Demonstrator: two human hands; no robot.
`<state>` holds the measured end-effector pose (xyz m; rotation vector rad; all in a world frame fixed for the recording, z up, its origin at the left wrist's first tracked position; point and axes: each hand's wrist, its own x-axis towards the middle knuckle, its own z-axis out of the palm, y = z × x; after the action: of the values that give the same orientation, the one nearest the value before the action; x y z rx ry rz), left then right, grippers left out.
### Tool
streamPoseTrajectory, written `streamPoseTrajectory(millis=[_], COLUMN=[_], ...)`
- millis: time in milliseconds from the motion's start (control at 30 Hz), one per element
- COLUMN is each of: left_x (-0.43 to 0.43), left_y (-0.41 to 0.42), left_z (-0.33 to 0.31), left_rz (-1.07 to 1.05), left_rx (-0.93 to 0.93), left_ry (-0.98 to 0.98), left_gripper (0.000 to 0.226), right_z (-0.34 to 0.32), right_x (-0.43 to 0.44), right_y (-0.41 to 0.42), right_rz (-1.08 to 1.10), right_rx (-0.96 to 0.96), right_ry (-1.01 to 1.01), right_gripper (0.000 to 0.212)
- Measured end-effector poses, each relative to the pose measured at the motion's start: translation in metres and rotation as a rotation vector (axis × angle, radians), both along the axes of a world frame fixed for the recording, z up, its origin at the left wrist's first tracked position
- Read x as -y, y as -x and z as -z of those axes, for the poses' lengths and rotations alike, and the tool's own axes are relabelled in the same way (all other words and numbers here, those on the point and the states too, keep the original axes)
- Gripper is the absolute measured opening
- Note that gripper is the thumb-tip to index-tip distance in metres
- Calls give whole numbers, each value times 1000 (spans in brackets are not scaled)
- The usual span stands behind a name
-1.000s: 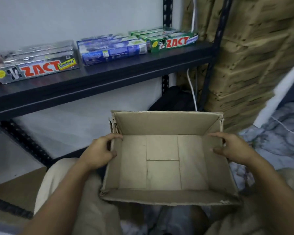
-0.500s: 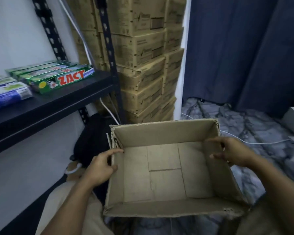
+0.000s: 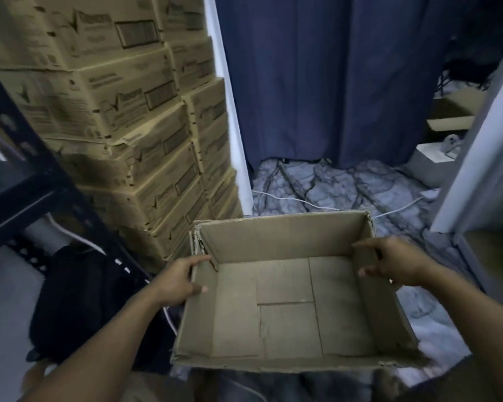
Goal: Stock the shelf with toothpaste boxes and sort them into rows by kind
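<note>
The left forearm and right forearm are bare all the way to the edge of view, as are the left hand and the blurred right hand. Low down there's light khaki cloth, either trousers or shorts; I can't tell which.

We saw brown cartons stacked high on the left, their printed sides dented and sagging. Just right of them stood a white post, and beyond it a dark blue curtain hung down to the marbled grey floor. A white cable lay across that floor. A black bag sat low on the left, and a white box stood near the right edge.
</note>
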<state>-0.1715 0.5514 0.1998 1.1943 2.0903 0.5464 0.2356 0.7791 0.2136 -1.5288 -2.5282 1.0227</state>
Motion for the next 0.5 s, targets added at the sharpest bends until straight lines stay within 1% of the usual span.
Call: streamPoseTrajectory(millis=[100, 167, 200, 267, 400, 500], left_x=[-35, -63, -77, -104, -154, -186], left_y=[32, 57, 66, 80, 114, 132], left_z=[27, 49, 55, 66, 100, 126], left_rz=[55, 116, 141, 166, 210, 233], left_rx=[-51, -98, -122, -172, -198, -220], left_ry=[107, 175, 198, 236, 330, 394], left_gripper=[80, 93, 95, 93, 96, 99], right_z=[17, 33, 41, 58, 97, 127], right_x=[-20, -32, -38, -51, -74, -93], right_y=[24, 39, 46, 58, 84, 102], right_rz=[-7, 2, 1, 21, 144, 177], right_rx=[47, 73, 89, 101, 32, 19], right_ry=[5, 16, 23, 44, 183, 224], right_gripper=[67, 68, 68, 69, 65, 67])
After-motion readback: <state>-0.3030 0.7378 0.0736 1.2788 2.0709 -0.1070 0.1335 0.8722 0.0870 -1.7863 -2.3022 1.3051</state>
